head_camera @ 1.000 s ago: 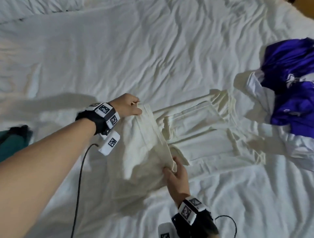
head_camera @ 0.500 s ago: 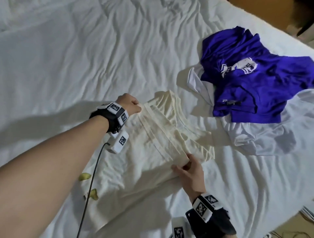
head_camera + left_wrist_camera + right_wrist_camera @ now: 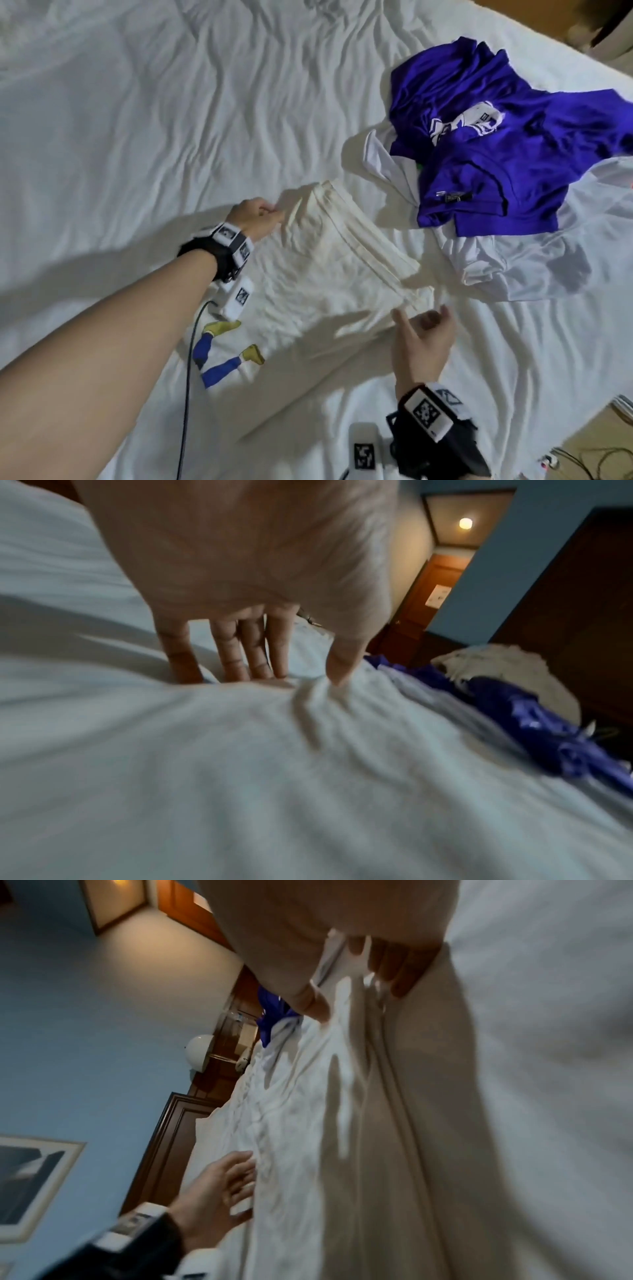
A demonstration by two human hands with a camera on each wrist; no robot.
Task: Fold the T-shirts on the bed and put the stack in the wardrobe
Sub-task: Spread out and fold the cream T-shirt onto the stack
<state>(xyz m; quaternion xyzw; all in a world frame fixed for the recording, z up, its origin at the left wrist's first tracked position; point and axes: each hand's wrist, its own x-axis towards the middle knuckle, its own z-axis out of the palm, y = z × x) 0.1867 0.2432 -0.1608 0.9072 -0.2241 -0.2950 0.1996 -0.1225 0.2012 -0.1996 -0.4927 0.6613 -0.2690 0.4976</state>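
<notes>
The cream cotton T-shirt point(image 3: 329, 274) lies half-folded mid-bed, nearer its right edge. The left hand point(image 3: 255, 217) presses straight fingers at its far corner; the right hand point(image 3: 423, 337) hovers released, grasping nothing — the next fold likely needs fresh grips.
</notes>
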